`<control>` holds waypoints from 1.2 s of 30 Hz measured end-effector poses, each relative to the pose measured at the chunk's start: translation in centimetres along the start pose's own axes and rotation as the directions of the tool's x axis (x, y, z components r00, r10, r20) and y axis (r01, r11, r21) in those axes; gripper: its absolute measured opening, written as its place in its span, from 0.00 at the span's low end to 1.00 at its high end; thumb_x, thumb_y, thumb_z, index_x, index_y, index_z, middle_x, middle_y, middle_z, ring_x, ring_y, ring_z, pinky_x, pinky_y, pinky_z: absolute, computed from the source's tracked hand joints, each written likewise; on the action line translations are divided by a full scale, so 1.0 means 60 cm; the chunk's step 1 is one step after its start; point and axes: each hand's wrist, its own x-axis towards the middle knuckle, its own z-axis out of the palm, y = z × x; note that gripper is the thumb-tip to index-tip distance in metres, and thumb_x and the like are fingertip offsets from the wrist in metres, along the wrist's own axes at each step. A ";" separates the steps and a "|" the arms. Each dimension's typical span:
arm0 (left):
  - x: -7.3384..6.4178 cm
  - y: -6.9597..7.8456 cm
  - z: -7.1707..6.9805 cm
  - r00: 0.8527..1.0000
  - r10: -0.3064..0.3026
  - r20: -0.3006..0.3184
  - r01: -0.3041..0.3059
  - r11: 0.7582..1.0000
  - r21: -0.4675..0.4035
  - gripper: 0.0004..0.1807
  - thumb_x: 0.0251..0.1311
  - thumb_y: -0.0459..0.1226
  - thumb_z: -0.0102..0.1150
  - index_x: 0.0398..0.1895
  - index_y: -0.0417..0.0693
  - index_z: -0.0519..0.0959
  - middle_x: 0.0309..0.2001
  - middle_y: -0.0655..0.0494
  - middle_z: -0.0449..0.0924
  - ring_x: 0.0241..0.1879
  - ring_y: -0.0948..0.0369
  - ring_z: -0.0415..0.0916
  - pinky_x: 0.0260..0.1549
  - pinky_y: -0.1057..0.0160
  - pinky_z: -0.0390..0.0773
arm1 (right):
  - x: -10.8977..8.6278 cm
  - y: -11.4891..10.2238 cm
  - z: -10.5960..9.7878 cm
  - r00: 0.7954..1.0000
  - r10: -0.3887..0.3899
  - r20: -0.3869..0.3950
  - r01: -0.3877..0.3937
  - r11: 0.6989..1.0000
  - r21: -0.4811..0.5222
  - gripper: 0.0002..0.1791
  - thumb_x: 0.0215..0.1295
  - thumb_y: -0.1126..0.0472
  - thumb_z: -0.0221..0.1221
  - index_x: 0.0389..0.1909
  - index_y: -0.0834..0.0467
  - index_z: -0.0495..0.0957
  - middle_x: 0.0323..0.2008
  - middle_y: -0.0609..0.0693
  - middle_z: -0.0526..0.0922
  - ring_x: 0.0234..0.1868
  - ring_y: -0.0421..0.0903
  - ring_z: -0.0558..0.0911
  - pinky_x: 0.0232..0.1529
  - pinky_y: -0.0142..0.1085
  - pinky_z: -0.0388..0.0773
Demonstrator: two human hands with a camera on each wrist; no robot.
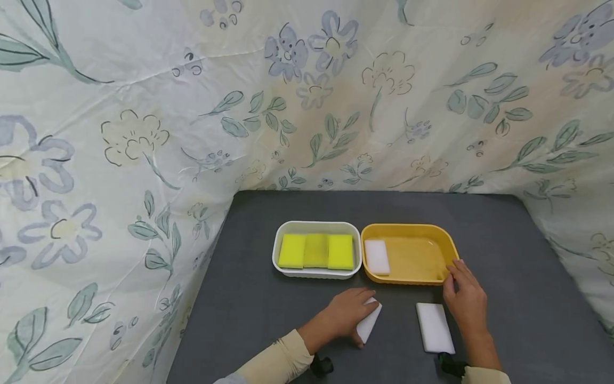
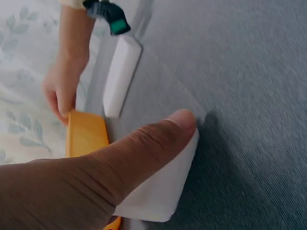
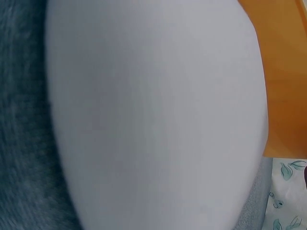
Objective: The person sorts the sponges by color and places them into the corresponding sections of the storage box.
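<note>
Loading appears partial: yellow tray [image 1: 416,260] holds one white pad [image 1: 377,257], left hand [image 1: 346,312] grips second pad [image 1: 369,323], right hand [image 1: 466,298] pinches tray, third pad [image 1: 434,327] outstanding.

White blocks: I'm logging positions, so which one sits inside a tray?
The white block at the left end of the yellow tray; the left hand holds the second block, and the third block lies on the dark table.
</note>
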 end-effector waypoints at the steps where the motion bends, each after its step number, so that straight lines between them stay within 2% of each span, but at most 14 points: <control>1: -0.002 -0.002 0.002 1.000 -0.008 0.000 0.008 1.000 -0.007 0.56 0.35 0.69 0.75 0.71 0.57 0.70 0.71 0.56 0.64 0.69 0.61 0.61 0.65 0.66 0.59 | 0.000 0.000 0.000 1.000 0.000 0.000 0.000 1.000 0.001 0.15 0.55 0.79 0.64 0.45 0.73 0.83 0.54 0.67 0.81 0.58 0.66 0.78 0.64 0.43 0.65; 6: -0.008 -0.005 0.009 1.000 -0.025 -0.004 0.025 0.999 -0.031 0.56 0.34 0.66 0.78 0.71 0.57 0.69 0.69 0.56 0.66 0.68 0.61 0.63 0.64 0.68 0.61 | -0.001 -0.001 -0.001 1.000 0.005 0.003 -0.005 1.000 0.007 0.15 0.55 0.79 0.64 0.45 0.73 0.83 0.54 0.66 0.81 0.58 0.66 0.78 0.64 0.42 0.65; 12: -0.005 -0.007 0.019 0.998 -0.043 0.046 0.046 0.998 -0.049 0.57 0.38 0.65 0.77 0.73 0.58 0.67 0.70 0.56 0.66 0.68 0.62 0.62 0.63 0.68 0.61 | -0.001 -0.001 -0.002 1.000 0.009 0.003 -0.009 1.000 0.007 0.15 0.55 0.79 0.64 0.45 0.73 0.83 0.54 0.66 0.81 0.58 0.66 0.78 0.64 0.42 0.65; 16: -0.005 -0.005 0.025 0.999 -0.039 0.034 0.042 0.997 -0.064 0.56 0.40 0.66 0.75 0.74 0.57 0.67 0.68 0.56 0.67 0.67 0.62 0.64 0.63 0.68 0.62 | -0.002 -0.001 -0.003 1.000 0.007 -0.003 -0.007 1.000 0.004 0.15 0.54 0.79 0.64 0.44 0.73 0.83 0.54 0.67 0.81 0.58 0.66 0.78 0.65 0.41 0.65; 22: -0.009 -0.003 0.030 0.999 -0.053 0.012 0.054 0.986 -0.158 0.54 0.43 0.65 0.74 0.73 0.55 0.67 0.67 0.55 0.69 0.65 0.61 0.66 0.61 0.67 0.65 | -0.002 -0.002 -0.005 1.000 0.005 -0.007 -0.005 1.000 0.005 0.15 0.54 0.79 0.63 0.44 0.74 0.83 0.53 0.67 0.81 0.57 0.67 0.78 0.65 0.40 0.64; 25: -0.008 -0.005 0.028 0.998 -0.065 0.009 0.065 0.976 -0.208 0.53 0.43 0.65 0.74 0.73 0.55 0.68 0.66 0.56 0.70 0.63 0.62 0.67 0.57 0.68 0.68 | -0.002 -0.003 -0.005 1.000 0.008 -0.007 -0.008 1.000 0.007 0.14 0.55 0.79 0.63 0.44 0.74 0.83 0.53 0.67 0.81 0.57 0.67 0.78 0.65 0.41 0.64; 29: -0.005 -0.007 0.023 0.997 -0.070 0.036 0.077 0.960 -0.268 0.51 0.45 0.64 0.73 0.73 0.56 0.69 0.65 0.58 0.70 0.60 0.63 0.68 0.52 0.69 0.70 | -0.001 -0.004 -0.006 1.000 0.020 0.002 -0.020 1.000 0.003 0.14 0.56 0.78 0.63 0.45 0.74 0.83 0.54 0.66 0.81 0.58 0.66 0.78 0.64 0.43 0.65; 32: -0.003 -0.007 0.014 0.996 -0.068 0.063 0.083 0.952 -0.295 0.50 0.47 0.65 0.71 0.73 0.56 0.69 0.65 0.59 0.70 0.58 0.64 0.68 0.50 0.69 0.71 | -0.001 -0.004 -0.006 0.999 0.033 0.014 -0.033 0.999 -0.003 0.14 0.56 0.78 0.63 0.45 0.74 0.83 0.54 0.66 0.81 0.59 0.65 0.77 0.63 0.46 0.66; 36: 0.002 -0.004 0.005 0.996 -0.053 0.067 0.072 0.945 -0.320 0.48 0.48 0.65 0.70 0.72 0.56 0.70 0.64 0.60 0.71 0.57 0.65 0.68 0.47 0.70 0.70 | -0.002 -0.001 -0.006 1.000 0.026 0.009 -0.026 1.000 -0.001 0.14 0.56 0.78 0.63 0.45 0.74 0.83 0.54 0.66 0.81 0.58 0.66 0.78 0.63 0.46 0.67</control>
